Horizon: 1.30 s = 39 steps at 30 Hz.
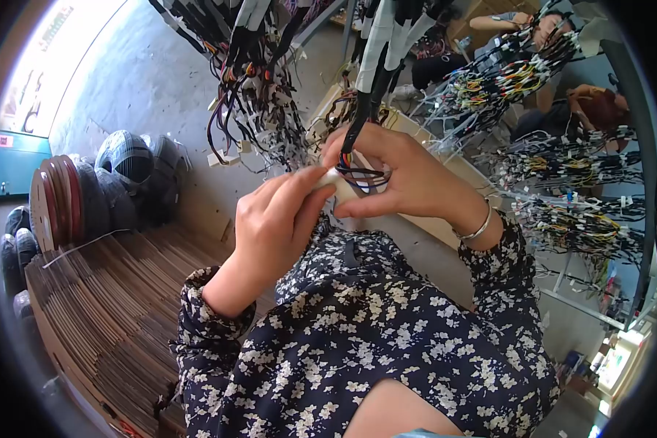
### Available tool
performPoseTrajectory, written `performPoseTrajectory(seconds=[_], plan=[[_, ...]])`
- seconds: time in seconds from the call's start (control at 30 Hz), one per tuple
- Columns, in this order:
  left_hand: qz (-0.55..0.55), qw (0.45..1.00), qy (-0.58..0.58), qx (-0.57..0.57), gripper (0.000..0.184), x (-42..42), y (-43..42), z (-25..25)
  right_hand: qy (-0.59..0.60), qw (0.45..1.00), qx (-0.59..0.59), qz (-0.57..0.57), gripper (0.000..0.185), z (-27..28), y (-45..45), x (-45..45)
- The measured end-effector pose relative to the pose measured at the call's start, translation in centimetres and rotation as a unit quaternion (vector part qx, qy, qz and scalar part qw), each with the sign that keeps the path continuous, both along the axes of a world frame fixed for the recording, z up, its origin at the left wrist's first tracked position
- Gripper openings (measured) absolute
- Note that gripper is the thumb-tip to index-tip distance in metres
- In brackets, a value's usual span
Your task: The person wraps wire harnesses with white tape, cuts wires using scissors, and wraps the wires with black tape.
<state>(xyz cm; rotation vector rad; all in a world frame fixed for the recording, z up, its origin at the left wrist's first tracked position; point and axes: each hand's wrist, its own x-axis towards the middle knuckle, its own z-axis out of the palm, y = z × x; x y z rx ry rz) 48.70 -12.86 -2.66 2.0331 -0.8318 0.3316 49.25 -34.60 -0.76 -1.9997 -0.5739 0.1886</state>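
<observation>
Black-wrapped wire bundle (pixel 360 111) | multicoloured wires (pixel 345 158) looping below | right hand (pixel 415 174) grasping bundle | left hand (pixel 269 217) pinching white piece (pixel 331 179)

Left hand (pixel 266 219), right hand (pixel 409 175), two at one wire bundle (pixel 358 120)! One white piece (pixel 326 185) beside that bundle, one bracelet (pixel 479 225) below-right, one teal cabinet (pixel 14 165) far left, at least three harness clusters (pixel 483 91) to its right!

A long, packed row of flat brown cardboard sheets (pixel 113 310) lies on one side of the room. Beyond the row spreads a scuffed grey concrete floor (pixel 160 80); past its far left corner stand a teal box-shaped cabinet (pixel 16 166) and a glaring white opening (pixel 47 58). Well to its right runs a grey metal rack frame (pixel 582 307).
</observation>
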Motion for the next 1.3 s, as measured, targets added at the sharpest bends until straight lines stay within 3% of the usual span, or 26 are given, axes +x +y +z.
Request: performPoseTrajectory(seconds=[0.17,0.37,0.5,0.57,0.63,0.67,0.8,0.9,1.0,1.07,1.13,1.23,1.3], plan=[[0.016,0.999,-0.047,0.018,0.019,0.6,-0.5,-0.2,0.075,0.997,-0.031,0.003,0.055,1.3,-0.9,-0.2],[0.009,0.999,0.039,-0.024,0.021,0.1,-1.9,-0.3,0.107,0.994,-0.009,-0.027,0.063,1.2,-1.6,-1.0],[-0.012,0.997,0.080,-0.003,0.020,-0.1,-1.9,0.1,-0.068,0.985,0.076,-0.142,0.060,-1.3,-0.9,-2.9],[-0.007,0.996,0.087,-0.004,0.021,-0.3,-1.4,0.2,-0.232,0.951,0.043,-0.201,0.054,-3.0,-0.7,-5.2],[0.000,0.992,0.122,-0.023,0.021,-0.3,-1.1,0.4,-0.317,0.934,0.007,-0.164,0.046,-4.4,-0.5,-8.1],[0.003,0.989,0.148,-0.026,0.020,-0.2,-0.9,0.6,-0.312,0.944,0.001,-0.105,0.042,-5.1,-0.3,-9.4],[-0.004,0.954,0.278,-0.108,0.019,-0.5,-0.2,0.2,-0.182,0.956,-0.080,-0.218,0.045,-6.6,2.1,-9.8],[-0.015,0.918,0.361,-0.162,0.019,-0.9,-0.2,0.6,-0.075,0.970,-0.093,-0.210,0.058,-4.8,2.0,-9.4],[-0.031,0.900,0.394,-0.185,0.019,-1.2,-1.0,0.7,-0.133,0.973,-0.017,-0.190,0.072,-5.0,2.5,-8.0],[-0.049,0.882,0.422,-0.205,0.020,-0.9,-1.0,0.8,-0.078,0.968,0.150,-0.186,0.072,-4.7,4.0,-7.2],[-0.072,0.848,0.470,-0.235,0.022,-0.7,-1.2,1.4,-0.038,0.965,0.201,-0.164,0.069,-4.4,4.2,-6.9],[-0.073,0.843,0.515,-0.140,0.026,-0.1,-0.8,1.9,-0.013,0.985,0.122,-0.118,0.060,-3.8,2.8,-5.9],[-0.110,0.837,0.513,-0.159,0.024,0.4,-0.6,1.9,-0.015,0.992,0.090,-0.088,0.055,-2.7,2.0,-5.6]])
